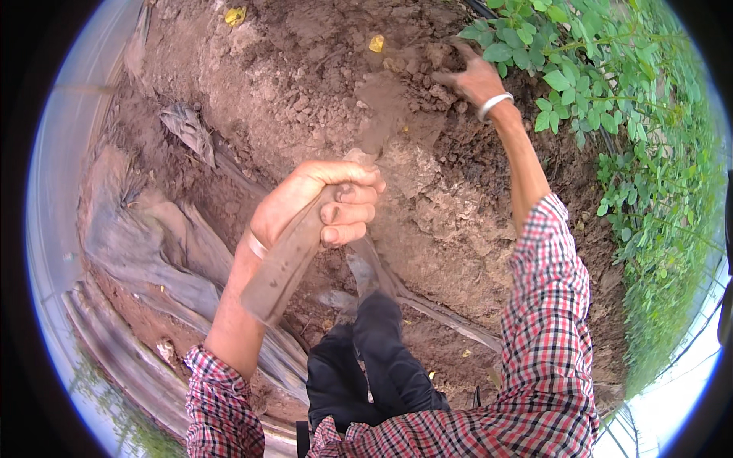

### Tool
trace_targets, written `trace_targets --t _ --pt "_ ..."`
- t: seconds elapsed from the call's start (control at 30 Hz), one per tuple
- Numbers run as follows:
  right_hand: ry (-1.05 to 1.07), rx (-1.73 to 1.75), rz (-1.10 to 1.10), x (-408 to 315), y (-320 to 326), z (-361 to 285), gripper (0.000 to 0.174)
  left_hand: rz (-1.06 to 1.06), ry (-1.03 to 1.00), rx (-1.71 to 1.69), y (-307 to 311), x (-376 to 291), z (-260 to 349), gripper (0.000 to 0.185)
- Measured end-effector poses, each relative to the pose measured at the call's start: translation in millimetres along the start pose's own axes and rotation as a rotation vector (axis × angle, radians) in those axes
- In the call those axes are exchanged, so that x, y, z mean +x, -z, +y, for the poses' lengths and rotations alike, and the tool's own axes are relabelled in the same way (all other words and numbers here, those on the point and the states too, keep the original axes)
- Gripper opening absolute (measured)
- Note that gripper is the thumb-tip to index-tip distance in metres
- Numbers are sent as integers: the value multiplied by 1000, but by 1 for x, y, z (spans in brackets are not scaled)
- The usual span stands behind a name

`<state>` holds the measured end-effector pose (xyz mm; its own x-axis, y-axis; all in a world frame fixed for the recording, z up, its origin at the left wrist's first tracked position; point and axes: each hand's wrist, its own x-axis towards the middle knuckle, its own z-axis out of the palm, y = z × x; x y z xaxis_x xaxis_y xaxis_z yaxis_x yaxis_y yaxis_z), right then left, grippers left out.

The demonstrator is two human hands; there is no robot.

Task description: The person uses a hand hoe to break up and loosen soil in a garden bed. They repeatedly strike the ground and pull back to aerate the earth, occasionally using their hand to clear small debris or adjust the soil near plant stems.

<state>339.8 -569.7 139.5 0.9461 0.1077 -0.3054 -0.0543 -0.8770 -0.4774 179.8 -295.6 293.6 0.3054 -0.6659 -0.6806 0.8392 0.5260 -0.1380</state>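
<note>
My left hand (343, 203) is wrapped around the thick wooden handle (286, 269) of a hand digging tool. The butt of the handle points back along my forearm. Beyond my fist the tool's soil-coloured blade (385, 117) is blurred against the ground, so its exact shape is unclear. My right hand (476, 80) reaches down to the dark, crumbly soil (441, 97) at the foot of the leafy plants. Its thumb and fingers are apart, and the fingertips touch or nearly touch the clods. A white bracelet (495, 106) circles that wrist.
Green leafy plants (572, 80) line the right side, with a dark hose (481, 8) beneath them. Crumpled ground sheeting (154, 246) lies along the left. Yellow leaves (376, 43) dot the soil bed. My dark-trousered legs (378, 343) stand below.
</note>
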Motion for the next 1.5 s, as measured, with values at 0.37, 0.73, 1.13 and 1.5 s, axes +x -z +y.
trace_targets --t 0.37,0.73,1.13,1.5 --pt "189 -496 243 -1 -36 -36 27 41 33 37 -11 -7 18 20" --pt "29 -124 20 35 -14 -59 39 -91 8 97 8 -6 19 14" --pt "143 -153 165 -10 -37 5 68 -90 13 95 4 -5 13 14" --pt "235 -303 225 -3 -41 -2 33 1 -21 177 -3 -15 -34 15"
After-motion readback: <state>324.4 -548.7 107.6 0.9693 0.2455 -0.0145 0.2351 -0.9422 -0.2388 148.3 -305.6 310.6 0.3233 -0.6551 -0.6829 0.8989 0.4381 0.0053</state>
